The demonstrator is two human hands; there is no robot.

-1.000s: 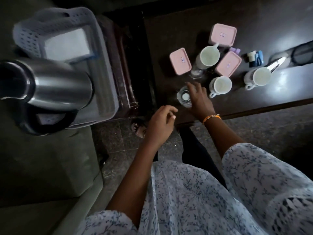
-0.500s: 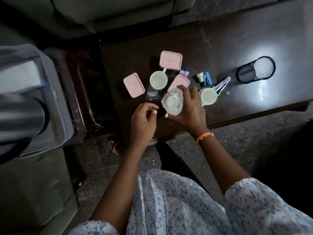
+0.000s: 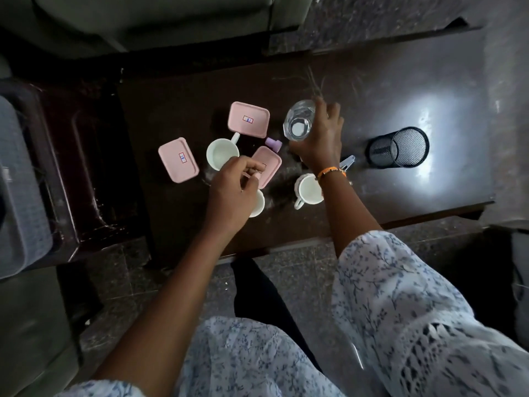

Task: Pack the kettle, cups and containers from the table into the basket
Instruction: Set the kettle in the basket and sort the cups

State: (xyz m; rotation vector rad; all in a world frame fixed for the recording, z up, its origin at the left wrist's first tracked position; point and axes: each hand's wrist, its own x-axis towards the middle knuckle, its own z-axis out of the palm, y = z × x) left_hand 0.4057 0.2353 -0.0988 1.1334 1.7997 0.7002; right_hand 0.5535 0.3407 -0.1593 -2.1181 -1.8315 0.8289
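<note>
Right hand (image 3: 320,138) grasping glass (image 3: 299,120) above table (image 3: 372,96). Left hand (image 3: 232,187) loosely curled, holding nothing, over cup (image 3: 257,203). 3 pink containers (image 3: 248,119) beside, small labels unreadable. Basket (image 3: 20,181) far left.

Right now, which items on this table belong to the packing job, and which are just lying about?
Job items: glass held in the right hand; three pink containers; white cups; basket at far left.

Lying about: black mesh pen holder; purple piece; clip.
</note>
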